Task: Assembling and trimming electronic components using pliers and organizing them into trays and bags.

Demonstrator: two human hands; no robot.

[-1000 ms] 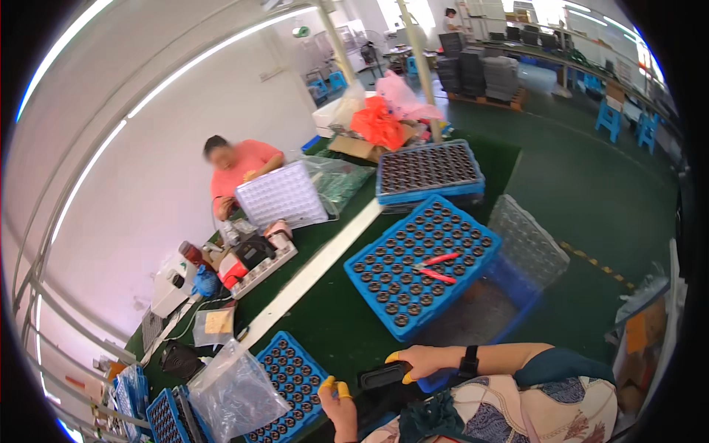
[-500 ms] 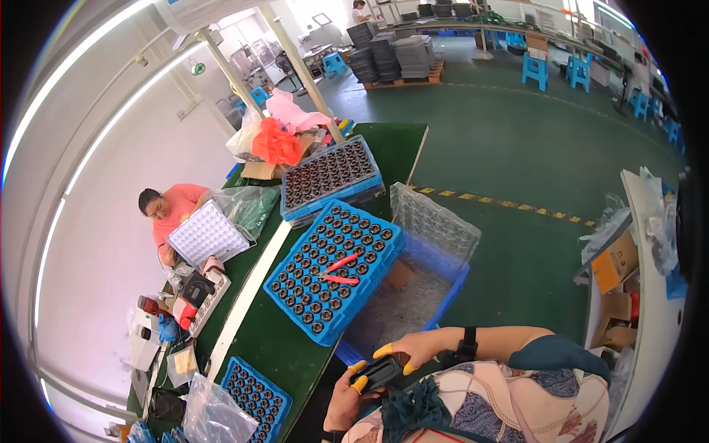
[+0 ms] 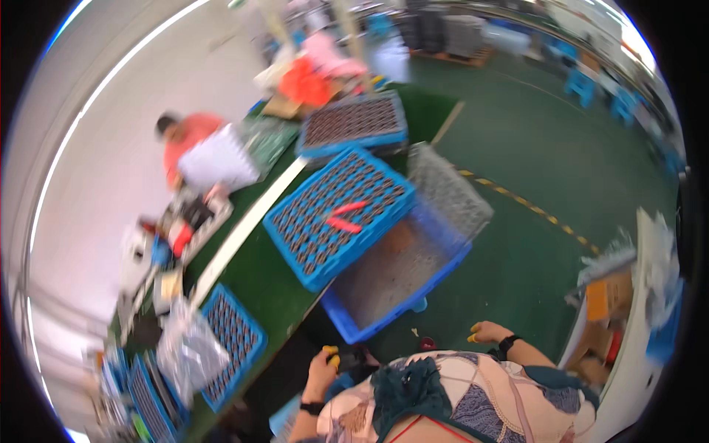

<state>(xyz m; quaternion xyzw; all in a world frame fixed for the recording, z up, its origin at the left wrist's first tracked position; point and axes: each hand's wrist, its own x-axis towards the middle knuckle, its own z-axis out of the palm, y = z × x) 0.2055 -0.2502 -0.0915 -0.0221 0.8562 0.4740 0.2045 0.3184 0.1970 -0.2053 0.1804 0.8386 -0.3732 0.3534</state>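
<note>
My left hand (image 3: 323,371), with yellow finger covers, sits low in the view and grips a small dark device (image 3: 357,359) at my lap. My right hand (image 3: 489,334), also with yellow fingertips, is off to the right, apart from the device, and holds nothing. In front of me a blue crate (image 3: 449,267) stands at the edge of the green table (image 3: 275,288). A blue tray (image 3: 295,247) filled with dark round parts rests partly over it. On the tray lie two red-handled tools (image 3: 343,218). The picture is blurred.
A second blue parts tray (image 3: 354,125) lies farther back and a third (image 3: 230,341) near left beside a clear plastic bag (image 3: 188,347). A person in an orange top (image 3: 188,133) holds a white tray (image 3: 216,164). Cardboard boxes (image 3: 609,295) stand at right.
My right hand has let go of the dark device and moved right; the left hand keeps it. The view has swung, bringing the crate and tray closer.
</note>
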